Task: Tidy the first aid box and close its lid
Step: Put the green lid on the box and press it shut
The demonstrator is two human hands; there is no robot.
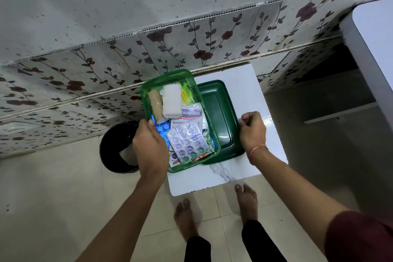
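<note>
At the centre of the frame the first aid box [170, 76], a translucent green tub, sits on a white marble-look table [240, 168], packed with bandage rolls [171, 102], a plaster pack [191, 114] and blister strips [187, 140]. The left hand [148, 147] curls over the box's left rim, apparently gripping it, while the right hand [253, 132] is closed in a loose fist at the right edge of the dark green lid [221, 117], which lies beside and partly under the box; whether it pinches the lid cannot be told. To close well, the person should probably press the raised strips flat below the rim, then square the lid over the box before pushing down.

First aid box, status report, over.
Left hand gripping translucent green plastic box. Right hand fisted at dark green lid. Lid off, beside box. Nothing blocking.
</note>
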